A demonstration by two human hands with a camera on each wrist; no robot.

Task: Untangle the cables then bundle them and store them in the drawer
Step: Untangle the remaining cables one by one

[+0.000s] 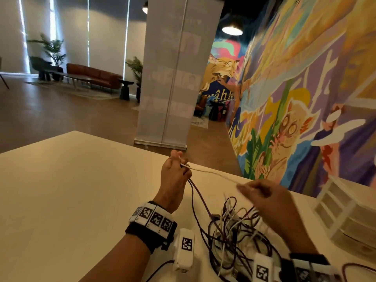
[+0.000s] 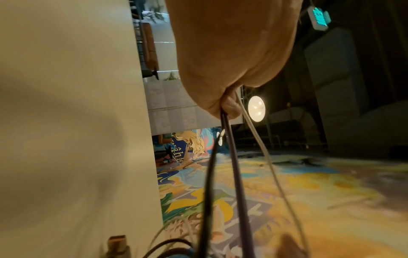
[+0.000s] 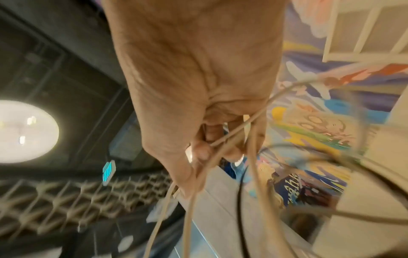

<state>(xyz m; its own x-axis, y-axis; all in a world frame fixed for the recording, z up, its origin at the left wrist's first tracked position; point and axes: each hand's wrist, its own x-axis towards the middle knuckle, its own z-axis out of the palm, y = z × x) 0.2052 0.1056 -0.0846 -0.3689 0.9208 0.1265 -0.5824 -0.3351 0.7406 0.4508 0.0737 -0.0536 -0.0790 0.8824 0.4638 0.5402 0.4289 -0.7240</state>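
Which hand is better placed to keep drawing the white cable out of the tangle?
Probably the right hand: it pinches the white cable just above the tangle, while the left hand anchors its far end along with dark cables.

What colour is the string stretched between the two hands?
White. The cable stretched between the left hand and right hand shows best in the head view.

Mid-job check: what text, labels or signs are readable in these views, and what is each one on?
"wâhk", cut off at the right: on the dark blue patch of the mural.
Green lit ceiling sign: lettering too blurred to read.
Square coded markers on the wristband: patterns only, no words.
Hanging banner: faint panels, unreadable.
Cables and drawer unit: no labels visible.
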